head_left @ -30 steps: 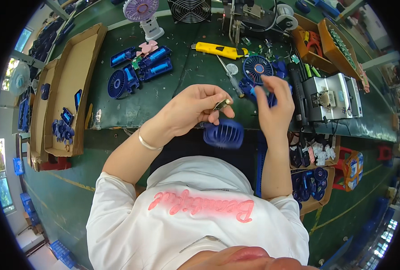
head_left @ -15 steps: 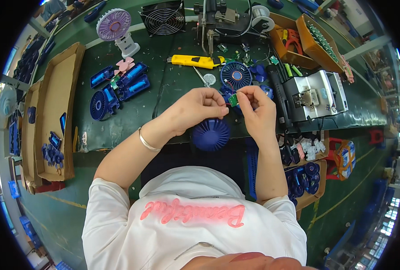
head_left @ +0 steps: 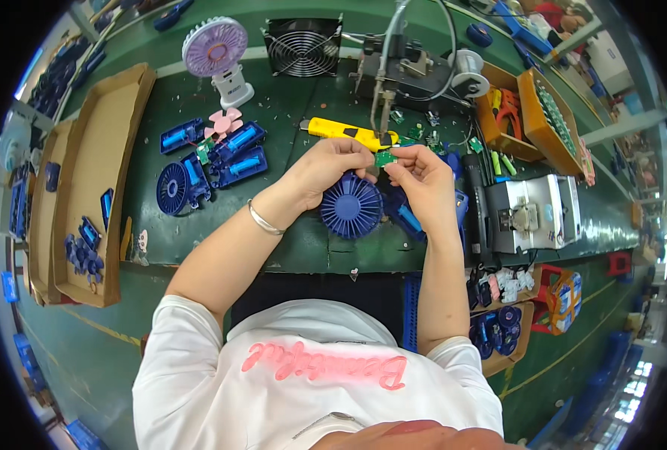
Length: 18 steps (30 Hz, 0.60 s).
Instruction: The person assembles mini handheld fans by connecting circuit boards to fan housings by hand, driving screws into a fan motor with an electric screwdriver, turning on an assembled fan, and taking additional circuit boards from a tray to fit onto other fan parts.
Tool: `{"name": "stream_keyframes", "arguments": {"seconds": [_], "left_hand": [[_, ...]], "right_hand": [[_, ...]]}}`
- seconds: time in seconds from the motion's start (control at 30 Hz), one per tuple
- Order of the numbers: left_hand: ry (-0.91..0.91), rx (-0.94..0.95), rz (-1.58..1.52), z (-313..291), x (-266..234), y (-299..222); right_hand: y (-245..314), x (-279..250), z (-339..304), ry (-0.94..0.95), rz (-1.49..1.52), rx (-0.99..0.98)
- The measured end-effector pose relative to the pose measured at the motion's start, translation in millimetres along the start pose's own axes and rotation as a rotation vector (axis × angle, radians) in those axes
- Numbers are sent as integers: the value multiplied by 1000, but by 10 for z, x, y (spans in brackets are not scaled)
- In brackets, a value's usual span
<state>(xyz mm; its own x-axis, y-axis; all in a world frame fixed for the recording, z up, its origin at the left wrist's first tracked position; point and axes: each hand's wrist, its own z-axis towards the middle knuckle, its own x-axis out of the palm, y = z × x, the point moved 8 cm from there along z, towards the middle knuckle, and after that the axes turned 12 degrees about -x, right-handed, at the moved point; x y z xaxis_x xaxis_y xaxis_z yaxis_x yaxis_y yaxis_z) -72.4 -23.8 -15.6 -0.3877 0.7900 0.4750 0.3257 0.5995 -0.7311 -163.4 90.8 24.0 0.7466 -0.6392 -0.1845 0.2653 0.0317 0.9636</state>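
Observation:
My right hand (head_left: 427, 172) pinches a small green circuit board (head_left: 385, 158) by its edge, below the metal tip of a soldering stand (head_left: 386, 97). Close against the board's left side, the fingers of my left hand (head_left: 341, 165) are pressed together; what they hold is too small to make out. Just under the left hand is a round dark-blue fan head (head_left: 352, 208) with a ribbed grille. A blue fan handle with a light-blue battery (head_left: 408, 217) lies partly hidden by my right hand. Behind my hands rests a yellow utility knife (head_left: 348, 133).
Opened blue fan bodies (head_left: 236, 154) and a pink fan blade (head_left: 224, 124) lie at left, near a standing purple-white fan (head_left: 215, 49) and cardboard trays (head_left: 112, 112). A black square fan (head_left: 303, 46), solder spool (head_left: 470, 73), tool box (head_left: 506, 112) and silver-white device (head_left: 532, 214) stand around the bench.
Both hands have brought the board farther over the bench, close under the soldering tip. The round fan head has moved from the bench's front edge onto the bench. The view has shifted somewhat.

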Motion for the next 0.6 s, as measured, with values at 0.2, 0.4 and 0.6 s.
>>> {"name": "stream_keyframes", "arguments": {"seconds": [0.2,0.4,0.6], "left_hand": [[-28,91,-5,-24,-62,-129],[-4,168,32,-34,-7,-209],[18,246,74,-71,54,-293]], "right_hand": [[-13,49,12,-167,140,-112],[16,38,-8,-213,145,-150],[106,-4,-28,-276,121,-228]]}}
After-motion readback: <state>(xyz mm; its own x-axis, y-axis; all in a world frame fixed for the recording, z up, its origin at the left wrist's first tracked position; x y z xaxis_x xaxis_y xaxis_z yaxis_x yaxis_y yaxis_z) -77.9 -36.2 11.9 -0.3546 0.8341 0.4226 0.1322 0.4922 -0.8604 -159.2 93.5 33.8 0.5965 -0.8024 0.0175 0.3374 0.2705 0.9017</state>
